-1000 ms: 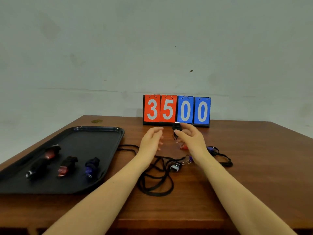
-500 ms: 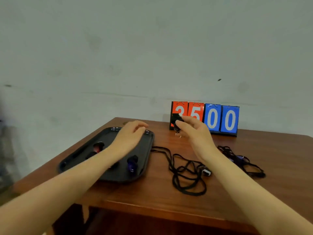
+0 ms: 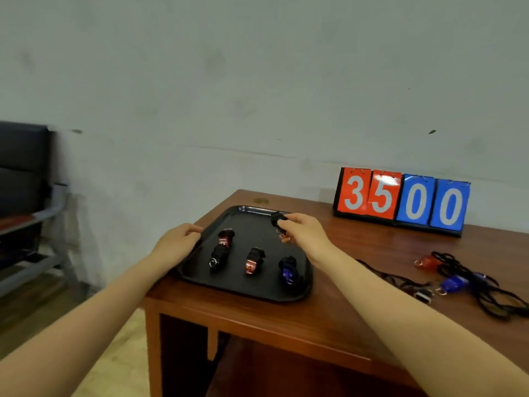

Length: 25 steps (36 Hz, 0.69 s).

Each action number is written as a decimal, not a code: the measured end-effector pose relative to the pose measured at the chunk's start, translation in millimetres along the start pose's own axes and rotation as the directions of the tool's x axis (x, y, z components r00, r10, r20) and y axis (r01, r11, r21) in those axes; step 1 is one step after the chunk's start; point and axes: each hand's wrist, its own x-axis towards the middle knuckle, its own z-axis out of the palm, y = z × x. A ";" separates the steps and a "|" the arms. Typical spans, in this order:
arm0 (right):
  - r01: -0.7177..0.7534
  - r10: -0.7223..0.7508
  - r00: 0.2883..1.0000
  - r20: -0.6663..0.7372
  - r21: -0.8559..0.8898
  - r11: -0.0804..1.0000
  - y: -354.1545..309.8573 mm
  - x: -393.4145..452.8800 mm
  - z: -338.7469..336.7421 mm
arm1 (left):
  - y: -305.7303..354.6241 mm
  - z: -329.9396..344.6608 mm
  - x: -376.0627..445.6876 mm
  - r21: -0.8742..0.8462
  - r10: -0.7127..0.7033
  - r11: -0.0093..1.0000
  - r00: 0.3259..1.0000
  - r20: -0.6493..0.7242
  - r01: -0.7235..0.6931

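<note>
Right hand [image 3: 306, 233]: thumb and fingers curled in a pinch on a black whistle [image 3: 277, 219], a small ring hanging under the fingers.
Whistle: held above the tray [image 3: 243, 208], near its 1 o'clock corner, not touching it.
Left hand [image 3: 177, 242]: fingers bent over the tray's rim at 9 o'clock, holding it.
On tray: four wrapped whistles [image 3: 254, 260], two toward 9 o'clock, a red one in the middle, a blue one at 4 o'clock.
Table [image 3: 357, 247]: loose whistles with black cords [image 3: 458, 282] lie at 3 o'clock of the tray, well apart.
Scoreboard [image 3: 400, 200]: at 2 o'clock, reading 3500.
</note>
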 end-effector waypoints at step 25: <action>-0.061 0.175 0.975 0.139 -0.588 0.807 -2.8 35.1 35.2 | -11.4 3.5 9.3 -0.036 0.078 0.996 0.994 -0.082 -0.081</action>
